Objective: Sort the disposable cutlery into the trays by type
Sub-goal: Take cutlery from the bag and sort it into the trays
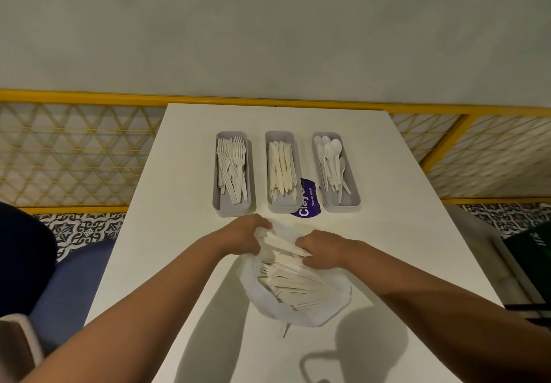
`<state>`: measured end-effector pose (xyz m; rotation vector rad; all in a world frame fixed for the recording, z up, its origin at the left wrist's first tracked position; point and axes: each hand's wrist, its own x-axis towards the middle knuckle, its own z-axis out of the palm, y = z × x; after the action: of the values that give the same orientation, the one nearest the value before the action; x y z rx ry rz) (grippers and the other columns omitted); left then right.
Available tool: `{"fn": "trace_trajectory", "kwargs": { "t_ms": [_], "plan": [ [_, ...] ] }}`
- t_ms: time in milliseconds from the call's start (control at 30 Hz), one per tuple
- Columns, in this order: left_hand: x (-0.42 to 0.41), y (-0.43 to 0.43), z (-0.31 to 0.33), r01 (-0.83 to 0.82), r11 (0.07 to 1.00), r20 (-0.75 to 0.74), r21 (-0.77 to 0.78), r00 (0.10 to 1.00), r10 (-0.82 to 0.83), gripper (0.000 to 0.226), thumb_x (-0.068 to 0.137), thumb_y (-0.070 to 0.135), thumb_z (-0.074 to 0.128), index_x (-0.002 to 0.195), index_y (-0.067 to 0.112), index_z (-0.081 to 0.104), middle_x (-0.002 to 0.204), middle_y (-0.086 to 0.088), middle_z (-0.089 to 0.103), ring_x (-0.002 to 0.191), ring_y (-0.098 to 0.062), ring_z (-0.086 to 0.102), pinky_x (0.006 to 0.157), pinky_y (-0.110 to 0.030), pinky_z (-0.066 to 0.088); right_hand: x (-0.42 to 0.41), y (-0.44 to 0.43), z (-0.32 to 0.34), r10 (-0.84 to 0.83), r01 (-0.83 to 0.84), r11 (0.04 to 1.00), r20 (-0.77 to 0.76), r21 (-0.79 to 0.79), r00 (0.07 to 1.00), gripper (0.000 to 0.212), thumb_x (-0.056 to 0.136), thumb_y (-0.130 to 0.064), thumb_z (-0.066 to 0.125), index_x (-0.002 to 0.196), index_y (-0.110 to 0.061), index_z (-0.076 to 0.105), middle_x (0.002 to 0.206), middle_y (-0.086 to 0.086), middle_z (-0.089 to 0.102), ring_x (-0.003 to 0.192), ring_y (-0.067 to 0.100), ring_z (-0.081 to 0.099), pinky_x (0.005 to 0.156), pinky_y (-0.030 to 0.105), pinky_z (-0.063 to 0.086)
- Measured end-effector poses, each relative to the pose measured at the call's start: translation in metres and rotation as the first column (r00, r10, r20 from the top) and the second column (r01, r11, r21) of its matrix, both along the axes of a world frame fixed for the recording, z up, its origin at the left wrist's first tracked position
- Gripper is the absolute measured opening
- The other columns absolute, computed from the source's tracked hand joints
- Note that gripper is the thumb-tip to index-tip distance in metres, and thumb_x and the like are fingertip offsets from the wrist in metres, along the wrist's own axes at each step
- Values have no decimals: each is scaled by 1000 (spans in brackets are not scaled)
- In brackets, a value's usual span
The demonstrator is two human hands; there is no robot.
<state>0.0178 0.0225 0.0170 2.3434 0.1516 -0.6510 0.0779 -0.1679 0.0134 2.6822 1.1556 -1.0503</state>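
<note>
**Two hands gripping a bag of plastic cutlery before three sorted trays**

A smooth white rectangular table (185,263) fills the view. A thin, translucent white plastic bag (298,308) lies crumpled on its near half, packed with a jumble of flat white cutlery (286,278). Both bare forearms are stretched forward over the table. The left hand (247,238) is clenched on the bag's far left rim; the right hand (323,248) is curled closed on the right rim, with cutlery handles pinched beneath its fingers. Beyond the hands, three long grey trays with rounded corners stand side by side, apart: the left tray (219,200) holds forks, the middle tray (281,205) knives, the right tray (346,203) glossy spoons. A round purple sticker (308,211) is partly covered by the middle tray.
</note>
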Motion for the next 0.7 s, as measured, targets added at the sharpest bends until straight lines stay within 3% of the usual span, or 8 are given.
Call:
{"fn": "trace_trajectory", "kwargs": {
  "t_ms": [100, 200, 267, 467, 600, 700],
  "plan": [
    [-1, -1, 1, -10, 1000, 16, 0, 1000, 10, 61, 79, 0, 63, 134, 19, 44, 139, -3, 42, 121, -20, 43, 86, -20, 39, -14, 6, -5, -29, 32, 999, -70, 33, 997, 8, 90, -16, 52, 94, -12, 58, 116, 16, 59, 89, 25, 50, 75, 28, 37],
    [-3, -1, 1, -25, 1000, 12, 8, 1000, 24, 62, 78, -1, 63, 133, 18, 44, 138, -3, 43, 121, -21, 43, 88, -22, 40, -29, 12, -14, -5, 8, 999, -57, 42, 998, 42, 88, -25, 59, 125, -8, 48, 129, 12, 45, 112, 29, 49, 94, 33, 40],
    [-4, 0, 1, -28, 999, 15, 19, 1000, 27, 62, 77, -2, 63, 134, 17, 44, 138, -3, 43, 123, -22, 43, 91, -23, 40, -36, 14, -20, -2, 1, 999, 3, 51, 1000, 55, 87, -31, 61, 132, -7, 41, 132, 12, 42, 119, 29, 46, 100, 35, 41],
    [-9, 3, 1, -1, 996, 63, 90, 998, -5, 63, 80, -5, 55, 138, 16, 41, 145, -2, 37, 131, -20, 38, 99, -23, 35, -37, 15, -28, -60, 57, 995, 30, 84, 998, 42, 88, -9, 53, 130, -7, 47, 134, 11, 49, 123, 30, 48, 103, 32, 40],
    [-11, 2, 1, -12, 997, 85, 83, 996, 5, 62, 80, -5, 55, 137, 14, 42, 142, -4, 40, 129, -21, 40, 98, -24, 36, -45, 18, -29, -81, 79, 984, 5, 162, 997, 60, 84, -24, 65, 135, -12, 38, 135, 7, 43, 122, 26, 45, 102, 32, 39],
    [-10, 1, 1, -14, 997, 105, 73, 994, 6, 62, 79, -6, 56, 136, 14, 44, 141, -4, 42, 128, -21, 41, 99, -24, 35, -49, 21, -31, -91, 79, 987, 76, 142, 993, 52, 86, -24, 62, 132, -9, 41, 133, 10, 46, 121, 27, 48, 100, 31, 40]
  ]
}}
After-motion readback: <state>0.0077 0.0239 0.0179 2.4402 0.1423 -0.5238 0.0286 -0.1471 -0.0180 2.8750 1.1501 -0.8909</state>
